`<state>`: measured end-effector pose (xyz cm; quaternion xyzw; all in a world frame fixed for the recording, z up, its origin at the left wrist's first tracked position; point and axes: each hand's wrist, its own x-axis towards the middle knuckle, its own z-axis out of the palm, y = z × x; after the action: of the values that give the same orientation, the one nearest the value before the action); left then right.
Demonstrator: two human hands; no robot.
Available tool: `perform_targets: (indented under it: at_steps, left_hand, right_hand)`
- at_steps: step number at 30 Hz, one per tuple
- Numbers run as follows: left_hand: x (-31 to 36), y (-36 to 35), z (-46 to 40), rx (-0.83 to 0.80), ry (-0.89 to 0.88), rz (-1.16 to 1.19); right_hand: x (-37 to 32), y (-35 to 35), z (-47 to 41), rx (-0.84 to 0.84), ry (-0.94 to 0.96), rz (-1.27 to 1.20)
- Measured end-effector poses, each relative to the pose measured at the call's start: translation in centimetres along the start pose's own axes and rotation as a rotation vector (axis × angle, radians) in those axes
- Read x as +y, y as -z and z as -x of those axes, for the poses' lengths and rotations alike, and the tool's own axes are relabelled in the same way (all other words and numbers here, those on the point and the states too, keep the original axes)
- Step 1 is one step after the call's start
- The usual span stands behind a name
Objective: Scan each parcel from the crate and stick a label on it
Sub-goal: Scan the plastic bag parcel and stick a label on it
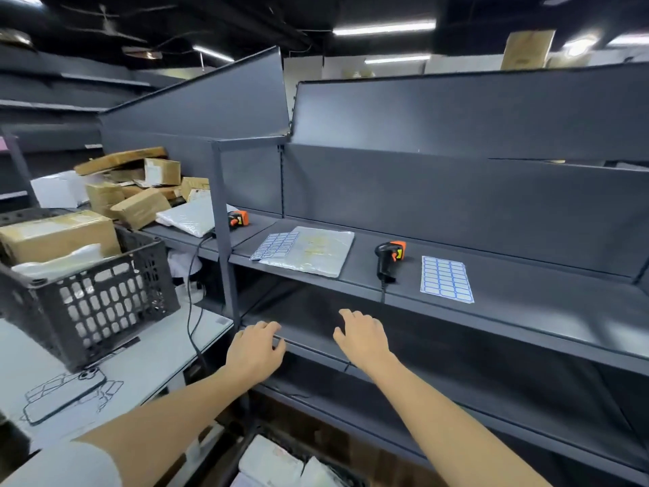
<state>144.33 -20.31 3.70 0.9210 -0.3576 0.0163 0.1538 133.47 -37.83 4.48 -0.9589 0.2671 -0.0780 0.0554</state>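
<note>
Fingers of left hand (254,349) loosely curled over the front lip of the lower shelf (309,351), clasping nothing; fingers of right hand (363,337) relaxed and slightly spread, hovering just above the same lip, likewise empty. Directly beyond, on the upper shelf (509,286): flat silvery parcel (310,249), lying face up, partly overlapped at its left edge by a label sheet (275,245). Probably light, thin and pliable, its film slick; best taken by a free corner or the near edge, with a flat palm beneath to stop sagging. Scanner (388,258) standing just right of the parcel, cord trailing over the shelf edge; second label sheet (446,279) further right. Further left, a second scanner (238,218) and a white mailer (191,216) behind the upright post (223,219). Far left, black crate (94,297) on the white table (147,363), holding a cardboard box (56,233), likely stiff and heavier, and pale bags seen only through the lattice. Contents below the crate rim hidden; printing on the parcel illegible; heap of cartons (133,188) behind too jumbled to count; bin at bottom edge cut off.
</note>
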Motion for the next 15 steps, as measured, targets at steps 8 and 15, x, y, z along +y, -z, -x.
perform_targets:
  at_steps: [8,15]
  left_hand:
    - [-2.9,0.1,-5.1,-0.019,-0.011,0.032]
    - [-2.6,0.6,-12.0,-0.013,-0.009,0.035]
  right_hand:
    - [-2.4,0.4,-6.5,0.006,0.003,0.012]
    - [-1.3,0.9,-13.4,0.072,-0.031,-0.016]
